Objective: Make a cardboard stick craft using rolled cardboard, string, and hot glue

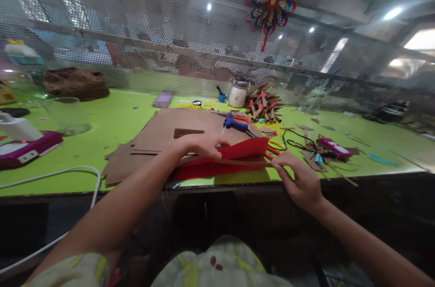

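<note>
Head view: thin brown card strip [246,163] runs left-right along green surface [118,108]'s near edge, right hand [299,180] pinching right end, left hand [205,144] over left, grip unclear.

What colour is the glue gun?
Blue: the glue gun shows best in the head view.

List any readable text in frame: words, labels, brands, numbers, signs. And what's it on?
None legible.
White jar: faint mark, too small to read.
Purple item at the back: pixelated, unreadable.
Black item at far right: pale markings, too blurred to read.
Red sheet, brown strip: no text visible.
</note>
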`<state>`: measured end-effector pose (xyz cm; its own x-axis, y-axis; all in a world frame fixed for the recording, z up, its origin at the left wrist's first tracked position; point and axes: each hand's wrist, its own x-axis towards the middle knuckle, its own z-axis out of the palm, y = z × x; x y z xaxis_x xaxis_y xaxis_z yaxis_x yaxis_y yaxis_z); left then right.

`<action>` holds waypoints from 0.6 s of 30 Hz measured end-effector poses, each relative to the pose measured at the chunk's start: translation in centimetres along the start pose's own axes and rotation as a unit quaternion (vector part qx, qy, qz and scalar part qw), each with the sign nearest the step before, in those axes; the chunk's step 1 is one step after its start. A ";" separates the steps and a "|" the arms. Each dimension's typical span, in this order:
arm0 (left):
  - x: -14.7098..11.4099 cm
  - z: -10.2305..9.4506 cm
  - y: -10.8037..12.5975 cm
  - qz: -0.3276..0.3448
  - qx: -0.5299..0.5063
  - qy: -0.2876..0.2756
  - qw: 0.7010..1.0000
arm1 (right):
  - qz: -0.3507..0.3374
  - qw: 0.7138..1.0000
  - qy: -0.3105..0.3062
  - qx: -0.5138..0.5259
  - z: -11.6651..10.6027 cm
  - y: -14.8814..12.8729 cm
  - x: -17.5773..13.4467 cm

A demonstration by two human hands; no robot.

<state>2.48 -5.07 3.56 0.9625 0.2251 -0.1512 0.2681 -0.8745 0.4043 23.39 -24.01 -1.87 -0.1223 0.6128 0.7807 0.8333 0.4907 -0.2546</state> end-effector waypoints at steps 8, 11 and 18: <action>-0.1 0.0 -0.3 0.003 -0.034 -0.006 0.999 | -0.024 0.995 -0.093 -0.021 0.8 1.5 -1.5; -0.1 0.0 -0.1 -0.006 -0.028 -0.002 1.000 | -0.066 0.983 -0.169 0.012 0.0 0.6 -1.6; 0.0 0.2 -0.1 -0.002 0.032 0.002 0.999 | -0.033 0.987 -0.131 0.089 -4.5 -2.5 0.6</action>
<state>2.44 -5.10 3.38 0.9618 0.2296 -0.1493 0.2683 -0.8993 0.3453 23.66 -27.68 1.82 -0.3279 0.7035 0.6305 0.7134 0.6219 -0.3230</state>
